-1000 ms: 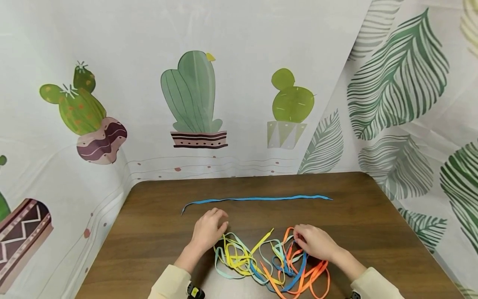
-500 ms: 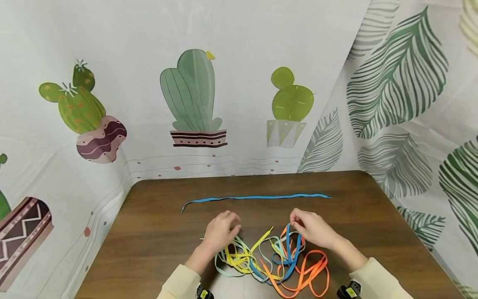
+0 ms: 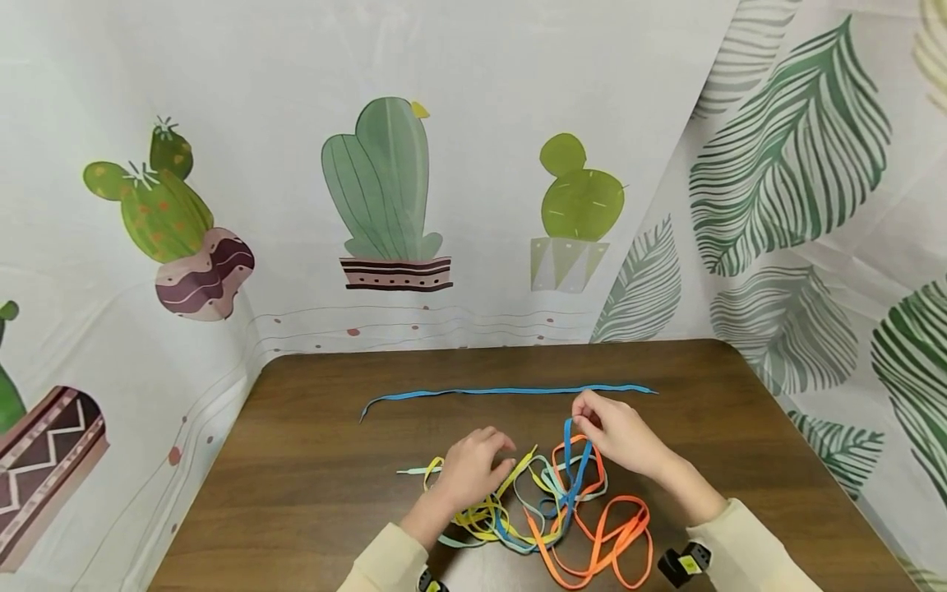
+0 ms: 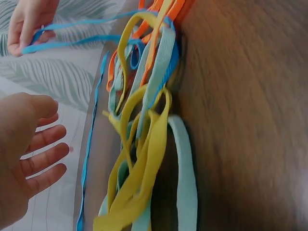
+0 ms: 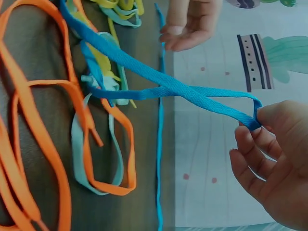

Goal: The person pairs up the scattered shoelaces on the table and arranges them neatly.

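A tangle of flat shoelaces lies near the front of the table: yellow laces, pale mint laces, orange laces and a blue shoelace. Between thumb and fingertips my right hand pinches a bend of that blue shoelace, lifted above the pile; both strands run down into the tangle. My left hand hovers over the yellow and mint laces with its fingers loosely spread and nothing in them, as the left wrist view shows. Farther back, a second blue shoelace lies stretched almost straight from left to right.
The brown wooden table has rounded far corners. Behind it hangs a white cloth printed with cacti and leaves. A mint lace tip sticks out left of the pile.
My right hand has risen and moved away from me, pulling the blue shoelace's bend up out of the pile. My left hand has shifted right across the yellow and mint laces.
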A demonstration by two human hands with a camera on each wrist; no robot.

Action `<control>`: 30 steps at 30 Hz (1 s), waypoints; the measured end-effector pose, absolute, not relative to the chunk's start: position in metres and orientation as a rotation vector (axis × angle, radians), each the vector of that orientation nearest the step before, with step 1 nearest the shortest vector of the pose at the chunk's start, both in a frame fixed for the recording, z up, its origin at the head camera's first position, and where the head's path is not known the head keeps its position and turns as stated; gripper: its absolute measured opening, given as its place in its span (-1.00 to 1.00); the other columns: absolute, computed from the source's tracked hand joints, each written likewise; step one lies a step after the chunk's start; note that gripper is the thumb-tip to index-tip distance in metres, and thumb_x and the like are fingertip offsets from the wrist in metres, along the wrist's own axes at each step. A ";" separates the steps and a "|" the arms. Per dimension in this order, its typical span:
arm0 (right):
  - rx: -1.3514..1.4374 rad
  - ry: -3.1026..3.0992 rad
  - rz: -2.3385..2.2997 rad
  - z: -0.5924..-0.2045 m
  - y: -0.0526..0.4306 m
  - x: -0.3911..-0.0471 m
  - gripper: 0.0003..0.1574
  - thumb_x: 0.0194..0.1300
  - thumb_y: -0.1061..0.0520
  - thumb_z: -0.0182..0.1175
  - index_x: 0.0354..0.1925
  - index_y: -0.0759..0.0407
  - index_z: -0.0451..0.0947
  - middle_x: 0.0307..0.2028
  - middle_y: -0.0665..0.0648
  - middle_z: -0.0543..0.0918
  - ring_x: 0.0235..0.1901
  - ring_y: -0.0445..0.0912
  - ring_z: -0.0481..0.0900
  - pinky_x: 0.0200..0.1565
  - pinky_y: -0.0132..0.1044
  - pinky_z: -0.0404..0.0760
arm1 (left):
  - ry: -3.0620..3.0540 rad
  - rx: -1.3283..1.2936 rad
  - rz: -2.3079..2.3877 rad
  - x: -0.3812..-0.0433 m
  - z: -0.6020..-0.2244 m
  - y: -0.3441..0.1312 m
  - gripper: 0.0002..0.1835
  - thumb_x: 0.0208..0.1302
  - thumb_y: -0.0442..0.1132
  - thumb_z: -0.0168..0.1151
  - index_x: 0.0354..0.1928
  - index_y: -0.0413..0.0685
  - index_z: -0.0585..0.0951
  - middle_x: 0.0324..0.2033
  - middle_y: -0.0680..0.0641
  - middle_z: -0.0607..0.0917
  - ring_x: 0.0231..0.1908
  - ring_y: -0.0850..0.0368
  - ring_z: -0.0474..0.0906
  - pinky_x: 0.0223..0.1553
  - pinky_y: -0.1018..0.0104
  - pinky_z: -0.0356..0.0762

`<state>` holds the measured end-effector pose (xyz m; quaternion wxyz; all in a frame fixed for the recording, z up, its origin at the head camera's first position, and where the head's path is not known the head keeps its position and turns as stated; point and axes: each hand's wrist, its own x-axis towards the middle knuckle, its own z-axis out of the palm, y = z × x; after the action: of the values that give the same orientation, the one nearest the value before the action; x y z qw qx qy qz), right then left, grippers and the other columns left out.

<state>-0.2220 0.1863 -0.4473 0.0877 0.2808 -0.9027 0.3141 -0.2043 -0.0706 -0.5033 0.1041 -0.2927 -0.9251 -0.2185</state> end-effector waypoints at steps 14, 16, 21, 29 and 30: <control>0.866 -2.586 0.950 -0.419 0.175 -0.222 -0.86 0.24 0.25 0.14 -0.32 0.03 0.39 -0.61 -0.18 0.33 -0.67 -0.36 0.21 -0.62 -0.46 0.28 | -2.766 -0.983 -0.778 -0.211 -0.498 -0.031 -0.73 0.19 -0.07 0.20 -0.08 0.10 0.61 -0.20 0.15 0.61 -0.20 0.27 0.52 -0.25 0.40 0.49; 0.869 -2.579 0.960 -0.417 0.173 -0.222 -0.85 0.23 0.26 0.15 -0.32 0.02 0.39 -0.60 -0.18 0.34 -0.66 -0.35 0.22 -0.62 -0.46 0.29 | -2.773 -1.006 -0.817 -0.211 -0.498 -0.028 -0.73 0.18 -0.06 0.21 -0.07 0.10 0.61 -0.21 0.15 0.61 -0.20 0.28 0.52 -0.25 0.42 0.48; 0.867 -2.555 0.985 -0.415 0.172 -0.223 -0.81 0.22 0.27 0.16 -0.32 -0.01 0.39 -0.59 -0.17 0.36 -0.64 -0.35 0.24 -0.62 -0.47 0.30 | -2.772 -1.089 -0.940 -0.211 -0.496 -0.021 -0.76 0.17 -0.07 0.22 -0.13 0.07 0.61 -0.22 0.10 0.62 -0.20 0.22 0.55 -0.24 0.47 0.46; 0.865 -2.535 0.979 -0.410 0.175 -0.225 -0.82 0.20 0.30 0.16 -0.31 0.05 0.40 -0.56 -0.16 0.38 -0.62 -0.33 0.26 -0.58 -0.47 0.32 | -2.676 -1.146 -1.133 -0.215 -0.499 -0.014 -0.84 0.18 -0.15 0.20 -0.21 0.03 0.62 -0.26 0.08 0.62 -0.27 0.21 0.57 -0.30 0.60 0.40; 0.865 -2.532 0.982 -0.409 0.176 -0.225 -0.82 0.20 0.30 0.16 -0.31 0.05 0.40 -0.57 -0.16 0.38 -0.62 -0.33 0.26 -0.58 -0.46 0.31 | -2.653 -1.152 -1.157 -0.215 -0.498 -0.013 -0.86 0.18 -0.16 0.21 -0.23 0.04 0.62 -0.27 0.07 0.63 -0.28 0.20 0.57 -0.32 0.61 0.39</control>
<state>-0.2251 0.1757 -0.4089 0.1451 0.3004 -0.8789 0.3410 -0.2155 -0.0129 -0.4982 0.0131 -0.3697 -0.8517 -0.3713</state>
